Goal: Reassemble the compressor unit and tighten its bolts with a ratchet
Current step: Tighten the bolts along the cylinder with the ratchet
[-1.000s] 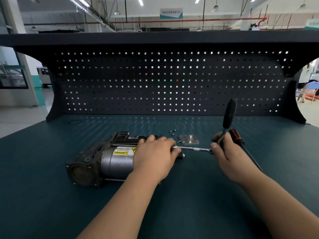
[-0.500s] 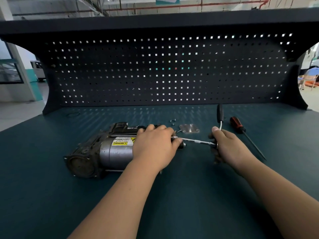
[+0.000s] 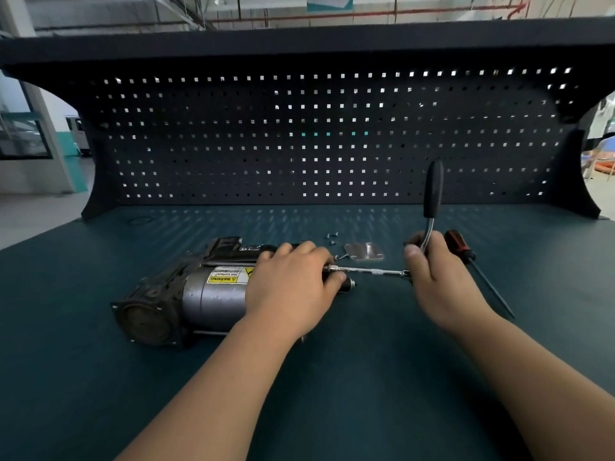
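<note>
1. Head view: the compressor (image 3: 199, 294) lies on its side on the dark bench top (image 3: 332, 394). It sits left of centre, its round end cap facing near-left and a yellow warning label on top of its grey body.
2. The left hand (image 3: 293, 287) lies over the right end of the compressor, fingers curled down around it in a grasp. The fingertips are at the spot where the extension bar (image 3: 369, 270) meets the housing.
3. The right hand (image 3: 439, 281) is clenched around the ratchet (image 3: 432, 194) close to its head. The black handle stands almost upright above the fist. The extension bar runs level from the fist leftward to the compressor.
4. Just beyond the bar lies a flat metal plate (image 3: 364, 251), with a few small bolts (image 3: 332, 237) beside it on its far left. None of them touch the hands.
5. A screwdriver (image 3: 466, 254) lies just right of the right hand, its handle far and its shaft pointing near-right.
6. Edges: the pegboard (image 3: 299, 138) closes off the far side, well behind the ratchet handle, with a shelf (image 3: 299, 41) overhanging it. The bench's left edge is well apart from the compressor. The right edge is well apart from the screwdriver.
7. A broad stretch of bench surface shows between the forearms and on either side of them.
</note>
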### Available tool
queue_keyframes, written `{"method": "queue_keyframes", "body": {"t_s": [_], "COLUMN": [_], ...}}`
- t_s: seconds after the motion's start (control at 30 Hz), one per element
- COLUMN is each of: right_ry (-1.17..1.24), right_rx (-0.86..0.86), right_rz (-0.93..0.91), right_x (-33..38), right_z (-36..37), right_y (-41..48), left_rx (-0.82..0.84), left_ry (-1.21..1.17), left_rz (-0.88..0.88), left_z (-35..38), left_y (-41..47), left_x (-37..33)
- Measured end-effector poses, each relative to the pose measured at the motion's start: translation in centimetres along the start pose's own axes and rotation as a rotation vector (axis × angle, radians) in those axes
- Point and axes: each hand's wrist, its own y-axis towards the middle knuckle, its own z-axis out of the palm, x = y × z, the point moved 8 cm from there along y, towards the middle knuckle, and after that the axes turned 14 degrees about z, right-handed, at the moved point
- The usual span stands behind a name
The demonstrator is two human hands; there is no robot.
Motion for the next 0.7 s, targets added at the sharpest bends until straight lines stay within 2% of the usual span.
{"method": "queue_keyframes", "body": {"t_s": [0.07, 0.13, 0.23, 0.4, 0.5, 0.63, 0.7], "right_ry": [0.184, 0.39, 0.515, 0.467, 0.399, 0.116, 0.035], "right_rx": [0.063, 0.198, 0.331, 0.371, 0.313, 0.131, 0.099], "right_rz": [0.188, 0.401, 0.526, 0.523, 0.494, 0.22, 0.088], "right_x": [-1.1, -2.3, -2.5, -2.7, -3.1, -1.6, -0.6], "right_z": [0.5, 1.8, 3.0, 3.4, 3.3, 1.1, 0.6], "right_y": [0.3, 0.3, 0.0, -0.3, -0.3, 0.2, 0.0], "left_rx": [0.004, 0.006, 0.02, 0.069, 0.063, 0.046, 0.031], "left_ry": [0.005, 0.01, 0.007, -0.003, -0.003, -0.01, -0.016], "left_rz": [0.012, 0.023, 0.014, -0.01, -0.022, -0.032, -0.033], "left_z": [0.0, 0.0, -0.1, 0.2, 0.2, 0.2, 0.1], "left_y": [-0.1, -0.1, 0.0, 0.4, 0.6, 0.5, 0.5], "left_x": [-0.1, -0.1, -0.2, 0.0, 0.2, 0.2, 0.2]}}
